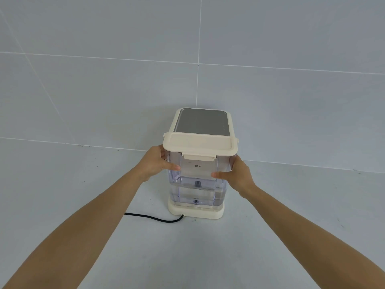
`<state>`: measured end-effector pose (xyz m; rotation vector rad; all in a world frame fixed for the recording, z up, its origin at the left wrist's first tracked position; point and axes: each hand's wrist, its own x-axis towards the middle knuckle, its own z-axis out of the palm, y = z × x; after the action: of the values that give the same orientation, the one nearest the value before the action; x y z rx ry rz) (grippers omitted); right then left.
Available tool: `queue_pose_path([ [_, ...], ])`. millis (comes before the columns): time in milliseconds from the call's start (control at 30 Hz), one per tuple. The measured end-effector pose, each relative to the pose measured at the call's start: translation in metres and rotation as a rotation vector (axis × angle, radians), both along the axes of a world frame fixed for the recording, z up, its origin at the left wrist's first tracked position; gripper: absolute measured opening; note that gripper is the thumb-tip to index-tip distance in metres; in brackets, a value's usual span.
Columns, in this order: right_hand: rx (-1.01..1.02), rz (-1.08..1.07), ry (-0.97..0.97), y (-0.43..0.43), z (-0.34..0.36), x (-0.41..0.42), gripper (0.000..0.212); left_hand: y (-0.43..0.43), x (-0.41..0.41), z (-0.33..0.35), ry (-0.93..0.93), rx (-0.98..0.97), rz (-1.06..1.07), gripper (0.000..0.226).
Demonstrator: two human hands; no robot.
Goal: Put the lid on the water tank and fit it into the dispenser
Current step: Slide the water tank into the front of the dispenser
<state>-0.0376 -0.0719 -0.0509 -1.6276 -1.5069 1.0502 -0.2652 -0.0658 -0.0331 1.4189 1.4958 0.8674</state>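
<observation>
Water tank (196,180), cream lid (200,144) already on, upright on the dispenser (201,122) base, against its body. Left hand (156,161) and right hand (235,174) clamped on opposite tank walls, thumbs across the front, likely to guide it square onto its seat. Power cord (154,217) left of the base.

Between the left hand (155,161) and the right hand (236,176), the water tank (198,184) is clear and colourless, its lid (200,144) cream. Beyond the hands, the dispenser (201,211) is cream with a grey top panel. A black cord (154,217) crosses the pale grey floor (208,257); the wall tiles (104,90) are light grey.
</observation>
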Motion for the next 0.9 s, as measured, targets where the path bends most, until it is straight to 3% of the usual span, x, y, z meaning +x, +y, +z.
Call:
queue_pose_path([
  [900, -0.026, 0.01, -0.005, -0.0049, -0.0065, -0.0011, 0.078, -0.001, -0.0007, -0.0094, 0.059, -0.03, 0.018, 0.063],
])
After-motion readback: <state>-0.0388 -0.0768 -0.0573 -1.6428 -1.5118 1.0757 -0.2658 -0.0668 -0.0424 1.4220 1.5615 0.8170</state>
